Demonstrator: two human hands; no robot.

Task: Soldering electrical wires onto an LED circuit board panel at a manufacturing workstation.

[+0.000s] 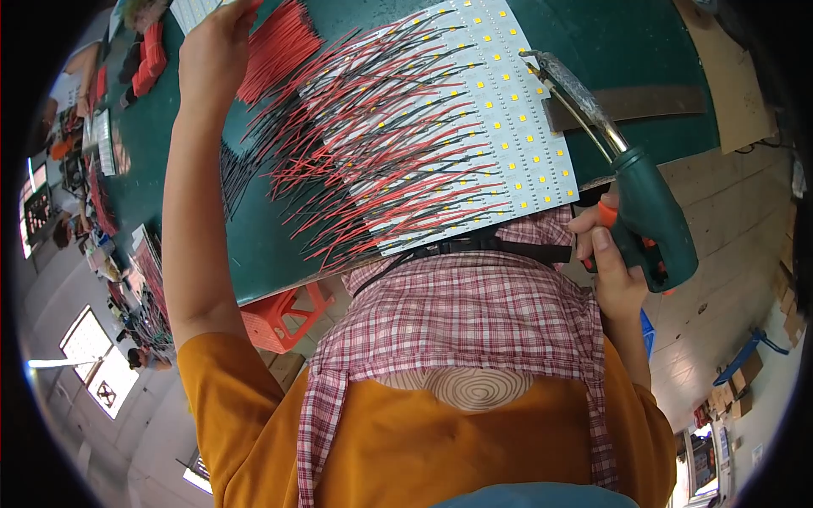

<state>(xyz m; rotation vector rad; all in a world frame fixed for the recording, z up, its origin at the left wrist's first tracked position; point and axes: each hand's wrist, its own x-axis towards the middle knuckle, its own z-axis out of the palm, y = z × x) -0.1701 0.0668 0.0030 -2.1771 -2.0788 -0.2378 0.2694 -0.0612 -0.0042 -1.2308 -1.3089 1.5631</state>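
My right hand (611,267) is wrapped round the handle of a green soldering gun (652,207) with an orange trigger. Its metal barrel and thin side tube point up and left, with the tip just over the right edge of a white LED board (508,110). Rows of yellow LEDs cover the board, and many red and black wires (398,144) fan out leftward from it. My left hand (216,46) reaches to the top edge of the view, beside a white panel (193,12) and a bundle of red wires (284,46); its fingertips are mostly cut off.
The boards and wires lie on a green table (262,262). A dark flat strip (644,108) lies right of the LED board. An orange plastic crate (284,320) stands below the front edge. Red bundles (151,61) and other people's work are at the far left.
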